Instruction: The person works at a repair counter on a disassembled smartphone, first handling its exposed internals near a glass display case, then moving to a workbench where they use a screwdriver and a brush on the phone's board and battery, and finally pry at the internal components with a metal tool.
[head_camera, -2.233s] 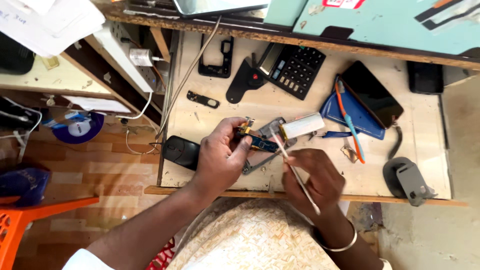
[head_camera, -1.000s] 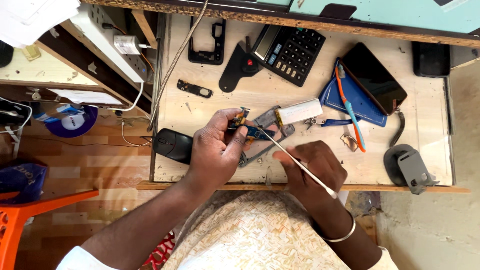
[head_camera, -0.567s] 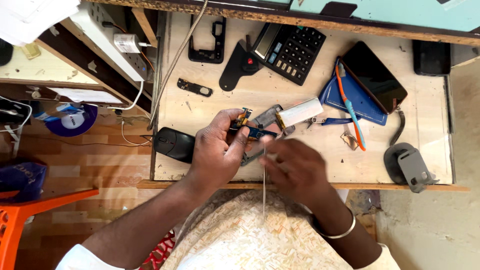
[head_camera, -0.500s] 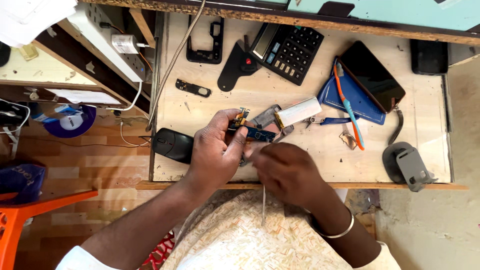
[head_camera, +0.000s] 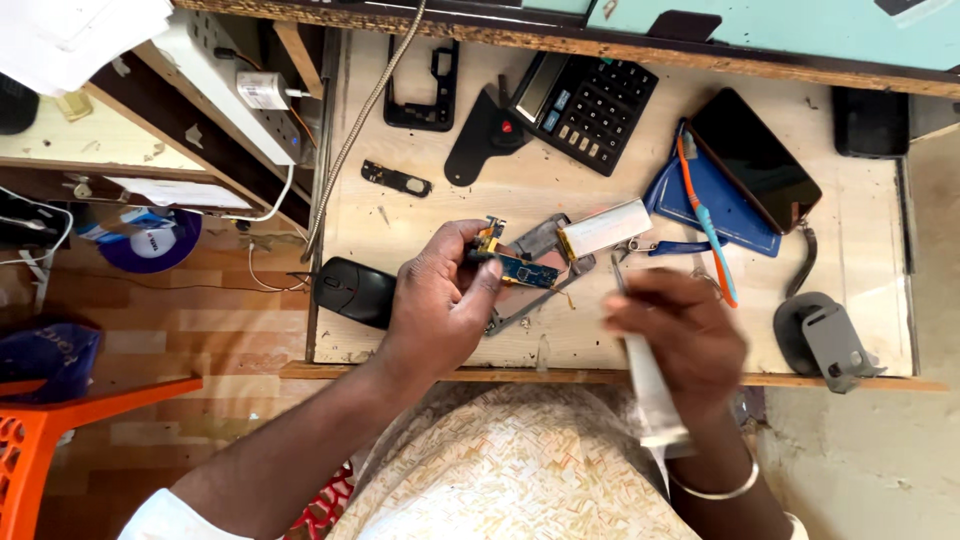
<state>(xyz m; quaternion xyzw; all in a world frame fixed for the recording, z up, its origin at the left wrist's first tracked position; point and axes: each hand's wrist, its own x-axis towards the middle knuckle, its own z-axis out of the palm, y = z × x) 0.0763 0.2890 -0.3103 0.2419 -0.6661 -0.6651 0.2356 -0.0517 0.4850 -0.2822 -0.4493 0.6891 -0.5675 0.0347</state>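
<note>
Left hand (head_camera: 440, 305) fingers pinch the blue circuit board (head_camera: 522, 271); right hand (head_camera: 680, 335) fingers grip a blurred syringe (head_camera: 648, 385).

circuit board (head_camera: 520, 270): small, blue with gold contacts, pinched level above the bench, frame centre | tool (head_camera: 645, 375): slim white handle, thin metal tip, motion-blurred, tilted, centre-right, tip near the board
</note>
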